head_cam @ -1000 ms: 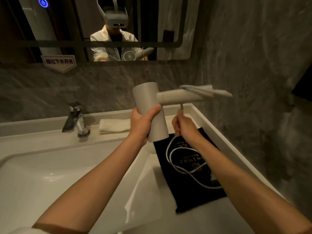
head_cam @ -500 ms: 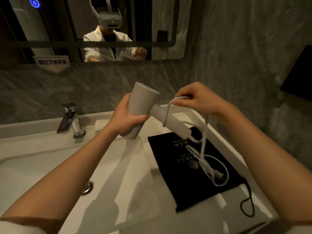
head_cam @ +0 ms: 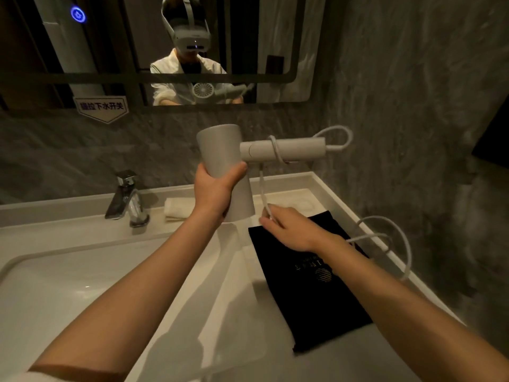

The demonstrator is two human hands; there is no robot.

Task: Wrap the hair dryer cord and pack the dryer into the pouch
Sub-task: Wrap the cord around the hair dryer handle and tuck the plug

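My left hand (head_cam: 213, 191) grips the barrel of a pale grey hair dryer (head_cam: 220, 153), held up over the counter with its handle (head_cam: 292, 151) pointing right. The white cord (head_cam: 396, 238) loops out of the handle's end, crosses the handle once, and drops to my right hand (head_cam: 289, 230), which pinches it below the dryer. The rest of the cord swings in a loose loop at the right. A black pouch (head_cam: 325, 299) with gold print lies flat on the counter under my right forearm.
A white sink basin (head_cam: 55, 285) fills the lower left, with a chrome tap (head_cam: 126, 199) behind it. A folded white towel (head_cam: 179, 208) lies by the back ledge. A grey stone wall (head_cam: 413, 133) rises on the right, and a mirror (head_cam: 248, 51) hangs above.
The dryer has turned so its handle points level to the right. My right hand has dropped from above the handle to below it, drawing the cord round the handle once.
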